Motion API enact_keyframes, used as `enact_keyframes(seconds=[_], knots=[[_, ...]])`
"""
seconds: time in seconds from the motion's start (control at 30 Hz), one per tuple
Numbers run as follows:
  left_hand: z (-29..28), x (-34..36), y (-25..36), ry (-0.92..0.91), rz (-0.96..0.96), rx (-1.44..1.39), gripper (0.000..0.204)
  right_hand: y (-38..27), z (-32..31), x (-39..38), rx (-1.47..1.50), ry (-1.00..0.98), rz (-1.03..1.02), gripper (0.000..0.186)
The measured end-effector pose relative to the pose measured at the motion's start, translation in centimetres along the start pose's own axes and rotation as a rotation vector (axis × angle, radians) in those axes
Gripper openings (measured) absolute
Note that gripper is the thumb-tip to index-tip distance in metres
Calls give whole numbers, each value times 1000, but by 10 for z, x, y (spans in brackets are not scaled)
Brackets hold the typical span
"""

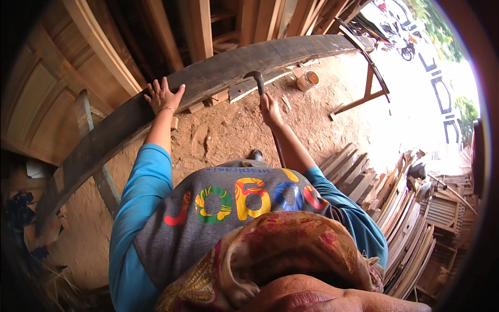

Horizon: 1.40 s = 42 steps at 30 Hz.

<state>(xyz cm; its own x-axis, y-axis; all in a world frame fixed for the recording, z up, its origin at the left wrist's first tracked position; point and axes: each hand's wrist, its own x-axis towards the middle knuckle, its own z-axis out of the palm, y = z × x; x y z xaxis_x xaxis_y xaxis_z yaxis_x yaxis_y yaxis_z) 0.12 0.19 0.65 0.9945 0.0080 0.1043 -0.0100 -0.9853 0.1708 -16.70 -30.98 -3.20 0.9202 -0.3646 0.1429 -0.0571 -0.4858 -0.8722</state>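
Observation:
My left hand (165, 97) lies on a long dark wooden beam (218, 73), with its fingers spread across the top face near the edge. The fisheye view bends the beam into an arc across the scene. My right hand (271, 110) is closed around a long, thin-handled tool (255, 79) with a curved, hook-like dark head; its exact kind I cannot make out. That head is upright beside the beam's near edge, and whether it touches the beam I cannot tell. The lower handle runs down past my right forearm.
Wooden stands (368, 83) bear the beam at the right and left (99, 156). An open can (307, 80) sits on the sandy ground. Stacked wood strips (400, 239) lie at the lower right. Panelled doors (47, 104) and upright boards (197, 26) lean behind the beam.

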Motion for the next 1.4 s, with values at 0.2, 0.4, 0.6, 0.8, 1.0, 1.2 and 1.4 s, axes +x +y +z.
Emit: enact_keyframes(seconds=[0.2, 0.4, 0.6, 0.8, 1.0, 1.2, 1.4], knots=[[16, 3, -11, 107, 28, -91, 82, 49, 38, 18, -41, -118, 164, 52], [28, 1, -26, 503, 231, -326, 52, 32, 56, 22, -103, -148, 126, 55], [41, -131, 74, -84, 850, -859, 24, 21, 47, 24, -187, -200, 206, 60], [98, -178, 173, -1415, 297, -1436, 84, 15, 30, 33, -150, -295, 200, 63], [123, -166, 207, -1092, 243, -1573, 49, -52, -24, 23, 38, -311, 11, 47], [150, -147, 224, -724, 235, -1825, 42, -74, -72, 14, -228, -188, -403, 65], [37, -147, 324, -820, 18, -1784, 41, 29, -176, -30, -369, -190, -225, 90]])
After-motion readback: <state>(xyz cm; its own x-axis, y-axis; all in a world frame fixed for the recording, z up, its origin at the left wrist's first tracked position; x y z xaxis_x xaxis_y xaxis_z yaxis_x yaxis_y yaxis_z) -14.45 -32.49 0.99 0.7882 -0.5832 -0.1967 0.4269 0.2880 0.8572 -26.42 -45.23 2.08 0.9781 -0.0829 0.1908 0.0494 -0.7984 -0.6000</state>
